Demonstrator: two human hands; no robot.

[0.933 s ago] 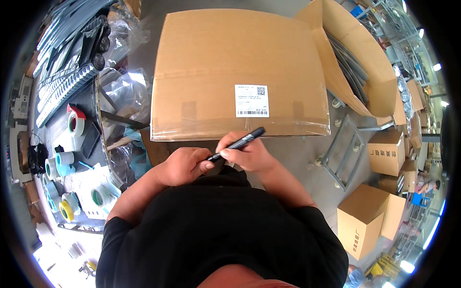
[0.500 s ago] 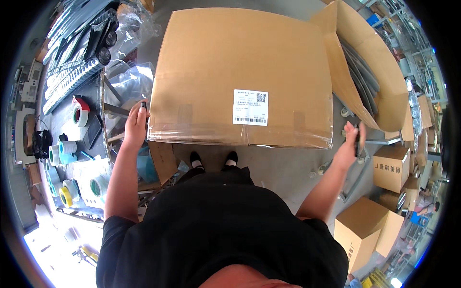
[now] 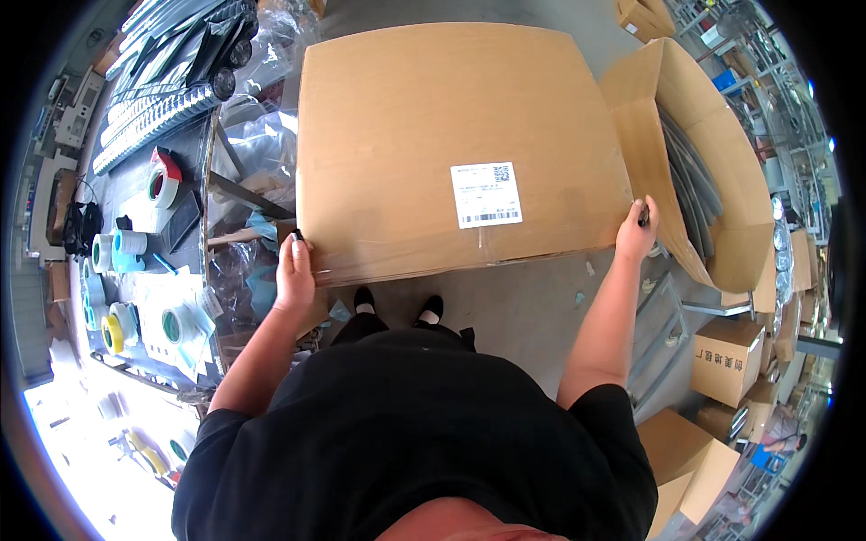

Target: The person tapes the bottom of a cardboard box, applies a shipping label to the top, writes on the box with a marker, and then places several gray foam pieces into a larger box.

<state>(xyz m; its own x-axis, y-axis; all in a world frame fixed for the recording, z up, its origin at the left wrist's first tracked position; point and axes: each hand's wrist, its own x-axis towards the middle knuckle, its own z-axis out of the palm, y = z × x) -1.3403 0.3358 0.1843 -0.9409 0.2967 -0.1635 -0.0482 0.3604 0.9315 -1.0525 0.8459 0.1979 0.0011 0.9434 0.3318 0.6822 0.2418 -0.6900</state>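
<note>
A large brown cardboard box (image 3: 442, 108) lies in front of me, with a white printed label (image 3: 487, 195) near its front edge and clear tape along that edge. My left hand (image 3: 296, 275) grips the box at its near left corner, thumb uppermost. At the near right corner my right hand (image 3: 638, 230) is closed against the box's side. Each hand wears a small dark band or ring-like piece on it. The fingers beneath the box are hidden.
To my left, a dark table (image 3: 189, 261) bears tape rolls (image 3: 177, 325), a red tape dispenser (image 3: 162, 183) and long wrapped rolls (image 3: 171, 81). At right stands an open carton (image 3: 740, 162) holding grey curved pieces (image 3: 690, 185). A metal-framed cart (image 3: 654, 329) and smaller cartons (image 3: 729, 361) are nearby.
Both hands have come inward onto the box's near corners; the right hand was apart from it before. The box now sits slightly turned, its right near corner farther from me.
</note>
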